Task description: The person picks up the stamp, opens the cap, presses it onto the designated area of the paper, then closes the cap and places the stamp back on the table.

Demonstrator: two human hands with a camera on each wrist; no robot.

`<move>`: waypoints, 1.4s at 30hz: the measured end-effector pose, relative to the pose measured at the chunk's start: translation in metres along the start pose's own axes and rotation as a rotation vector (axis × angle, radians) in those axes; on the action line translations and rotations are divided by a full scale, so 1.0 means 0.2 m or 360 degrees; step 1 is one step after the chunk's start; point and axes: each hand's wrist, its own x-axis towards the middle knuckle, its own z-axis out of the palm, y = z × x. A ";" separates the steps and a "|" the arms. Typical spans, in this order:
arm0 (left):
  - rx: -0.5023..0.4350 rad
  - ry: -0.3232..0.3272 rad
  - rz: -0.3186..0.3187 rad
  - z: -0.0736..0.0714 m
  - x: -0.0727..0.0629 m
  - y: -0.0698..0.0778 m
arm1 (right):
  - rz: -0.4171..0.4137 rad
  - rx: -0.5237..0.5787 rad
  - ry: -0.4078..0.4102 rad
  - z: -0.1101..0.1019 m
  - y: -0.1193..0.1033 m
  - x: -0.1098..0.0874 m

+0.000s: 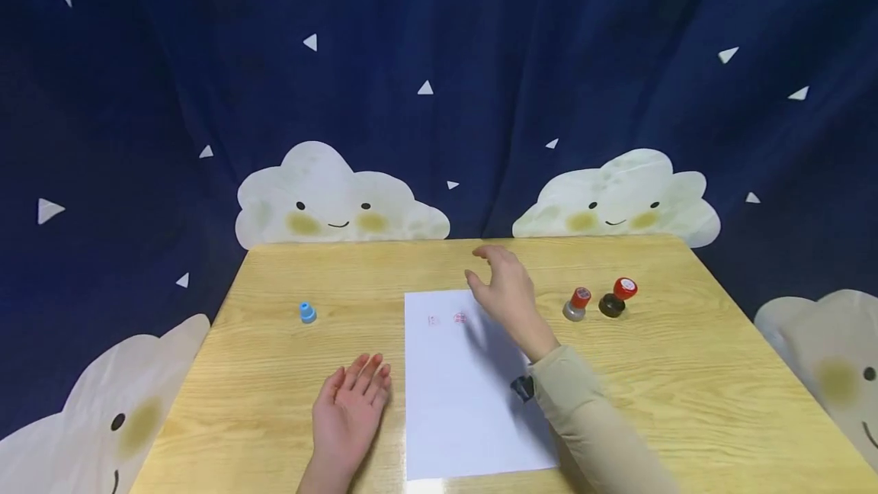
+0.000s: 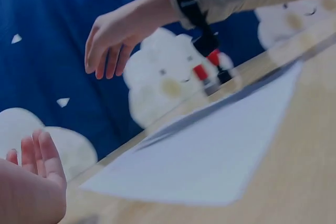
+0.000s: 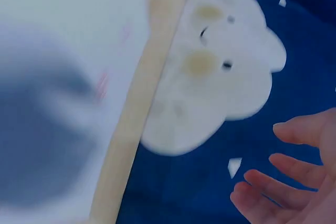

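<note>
The paper looked smooth and matt. The table had wood grain under a slight sheen (glare whitened it at the paper's near edge). The curtain was cloth, matt and softly creased; the sleeve was cloth too, dull and wrinkled. The grey stamp and the black stamp looked like smooth plastic, the latter's red top faintly glossy. The blue piece seemed plastic as well.

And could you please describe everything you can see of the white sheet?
The white sheet looks like thin paper: oblong, lying flat on the wood-grained table. Near its far edge sit a small squarish red mark and, right of it, a round red mark. The right hand and sleeve hide part of its right side and shadow it; neither appears to touch it.
</note>
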 end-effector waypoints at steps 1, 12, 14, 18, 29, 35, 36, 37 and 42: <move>-0.0026 0.0002 0.0026 0.00 0.01 0.03 | -0.0014 0.0022 -0.0016 0.03 -0.04 0.02; -0.0215 0.0263 0.0311 0.04 0.18 0.28 | -0.0328 0.0281 -0.0379 0.50 -0.37 0.15; -0.0205 0.0297 0.0352 0.04 0.19 0.31 | -0.0363 0.0300 -0.0475 0.60 -0.41 0.14; -0.0188 0.0316 0.0417 0.04 0.18 0.34 | -0.0409 0.0300 -0.0677 0.76 -0.50 0.10; -0.0035 0.0360 0.0511 0.06 0.26 0.41 | -0.0661 0.0128 -0.1198 0.97 -0.63 0.06; 0.0022 0.0409 0.0517 0.06 0.27 0.43 | -0.0704 0.0162 -0.1142 1.03 -0.65 0.04; 0.0008 0.0408 0.0507 0.06 0.27 0.43 | -0.0695 0.0162 -0.1099 1.04 -0.66 0.04; -0.0012 0.0405 0.0502 0.06 0.27 0.42 | -0.0684 0.0155 -0.1050 1.04 -0.66 0.03; -0.0135 0.0378 0.0455 0.06 0.27 0.40 | -0.0540 0.0137 -0.0811 1.05 -0.67 0.03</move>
